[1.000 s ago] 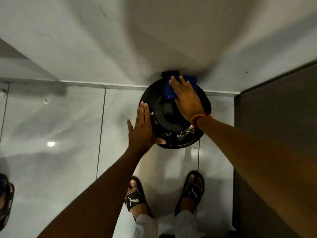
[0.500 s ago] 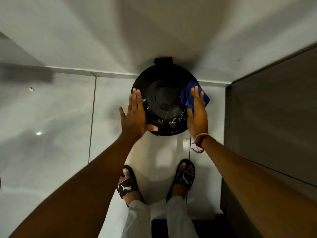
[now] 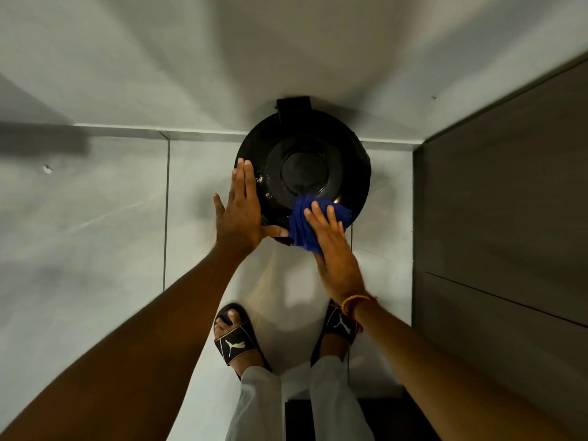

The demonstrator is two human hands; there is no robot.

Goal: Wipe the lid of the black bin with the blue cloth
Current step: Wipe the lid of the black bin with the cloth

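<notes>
Bottom centre: feet in sandals (image 3: 234, 342) on pale floor (image 3: 95, 249), planted facing bin

Mid frame: right hand (image 3: 334, 253) flat on cloth (image 3: 313, 222), fingers (image 3: 318, 214) slightly spread, pressing not pinching; cloth bunched on lid's near rim, lower right of lid

Left hand (image 3: 238, 214) open, fingers together along lid's left edge, thumb under near rim; likely bracing bin against wiping push

Centre: lid (image 3: 346, 167) round, black, closed; pale specks near left hand, likely unwiped

Top: hinge (image 3: 294, 105) against wall (image 3: 286, 43)
</notes>
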